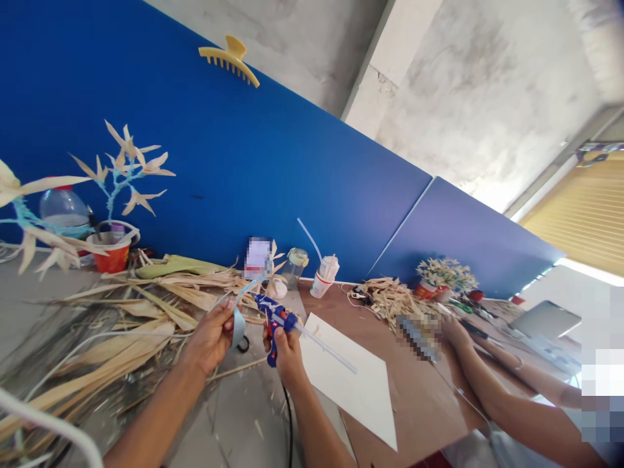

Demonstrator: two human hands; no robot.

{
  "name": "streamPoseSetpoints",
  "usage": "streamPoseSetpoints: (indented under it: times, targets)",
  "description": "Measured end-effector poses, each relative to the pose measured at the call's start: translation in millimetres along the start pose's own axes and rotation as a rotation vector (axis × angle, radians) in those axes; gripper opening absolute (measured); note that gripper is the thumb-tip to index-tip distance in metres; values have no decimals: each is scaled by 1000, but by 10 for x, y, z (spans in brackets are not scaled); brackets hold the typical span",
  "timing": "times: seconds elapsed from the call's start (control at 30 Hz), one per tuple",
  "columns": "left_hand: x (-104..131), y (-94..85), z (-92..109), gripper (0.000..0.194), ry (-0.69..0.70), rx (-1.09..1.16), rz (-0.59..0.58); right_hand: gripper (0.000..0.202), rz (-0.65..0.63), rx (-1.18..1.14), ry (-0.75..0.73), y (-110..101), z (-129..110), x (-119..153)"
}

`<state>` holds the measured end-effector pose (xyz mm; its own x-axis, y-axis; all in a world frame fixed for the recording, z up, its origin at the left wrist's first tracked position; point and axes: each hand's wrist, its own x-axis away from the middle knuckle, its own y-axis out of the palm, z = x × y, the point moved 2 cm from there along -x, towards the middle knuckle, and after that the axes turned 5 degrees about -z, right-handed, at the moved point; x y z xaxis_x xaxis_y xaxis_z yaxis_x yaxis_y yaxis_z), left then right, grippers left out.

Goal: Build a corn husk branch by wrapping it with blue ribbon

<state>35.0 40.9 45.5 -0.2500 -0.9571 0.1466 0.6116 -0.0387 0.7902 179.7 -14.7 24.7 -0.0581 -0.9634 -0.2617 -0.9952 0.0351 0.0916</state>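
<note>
My left hand (214, 335) pinches a thin stem wrapped in light blue (247, 287), with pale dried husk petals (276, 255) at its far end. A light blue roll of tape (238, 328) hangs at the same fingers. In my right hand (287, 354) is a blue hot glue gun (277, 315), fingers wrapped around its handle. A long clear glue stick (331, 351) sticks out of the gun's back. The gun's nozzle points toward the stem, close to it; whether they touch I cannot tell.
Dried corn husks (160, 305) cover the table's left side. A white sheet (351, 383) lies right of my hands. Behind stand a jar (296, 268), a white cup (322, 281) and a red pot (111, 257) with a husk flower branch. A co-worker's arms (487, 383) reach in at right.
</note>
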Motion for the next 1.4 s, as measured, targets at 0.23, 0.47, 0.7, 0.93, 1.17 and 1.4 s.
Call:
streamPoseSetpoints:
  times: [0.23, 0.47, 0.7, 0.93, 1.17, 1.4]
  targets:
    - [21, 7, 28, 26, 42, -18, -2, 14, 69, 398, 13, -106, -57, -16]
    - [44, 34, 75, 36, 105, -65, -1, 17, -55, 928, 109, -210, -311, 99]
    - [95, 61, 112, 40, 118, -76, -7, 26, -198, 1256, 344, -397, -359, 247]
    - [90, 73, 47, 43, 116, -111, -94, 31, 0, 319, 90, -88, -406, -96]
    - [90, 81, -36, 47, -7, -168, -178, 28, 8, -294, 75, 292, -364, -442]
    - [132, 79, -111, 45, -156, -273, -256, 25, 91, -413, 50, 199, -234, -476]
